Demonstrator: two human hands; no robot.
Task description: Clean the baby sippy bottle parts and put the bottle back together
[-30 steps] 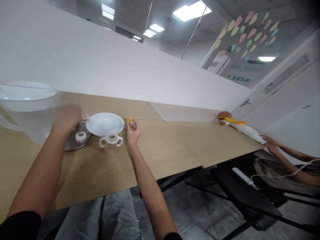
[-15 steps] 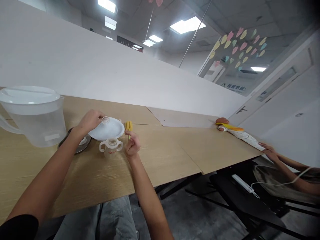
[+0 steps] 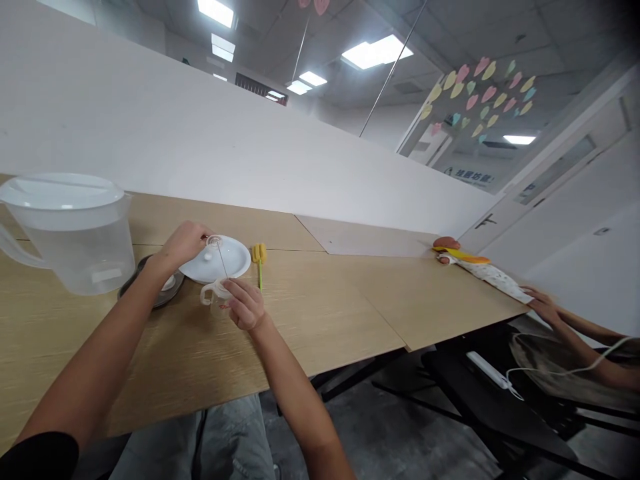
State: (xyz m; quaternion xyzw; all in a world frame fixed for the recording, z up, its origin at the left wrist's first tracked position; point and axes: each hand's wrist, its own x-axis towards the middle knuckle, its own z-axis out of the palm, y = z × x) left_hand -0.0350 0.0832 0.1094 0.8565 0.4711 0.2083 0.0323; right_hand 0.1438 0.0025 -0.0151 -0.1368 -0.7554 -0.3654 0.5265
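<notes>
My left hand (image 3: 183,245) pinches a small transparent bottle cap (image 3: 214,242) above a white plate (image 3: 237,261). A thin straw (image 3: 223,262) hangs from the cap down towards a baby bottle with handles (image 3: 208,293). My right hand (image 3: 245,304) grips that bottle and hides most of it. A yellow bottle brush (image 3: 259,253) with a green stem lies just right of the plate, apart from both hands. The straw's lower end is hidden behind my right hand.
A large transparent lidded pitcher (image 3: 65,233) stands at the left, and a round metal lid (image 3: 131,290) lies partly under my left forearm. Far right, a co-worker's hand (image 3: 543,307) rests near a swaddled doll (image 3: 490,272). The table's front edge runs below.
My right hand has moved left from beside the brush onto the bottle. The thin straw now shows hanging below the cap in my left hand, and the brush's green stem is uncovered.
</notes>
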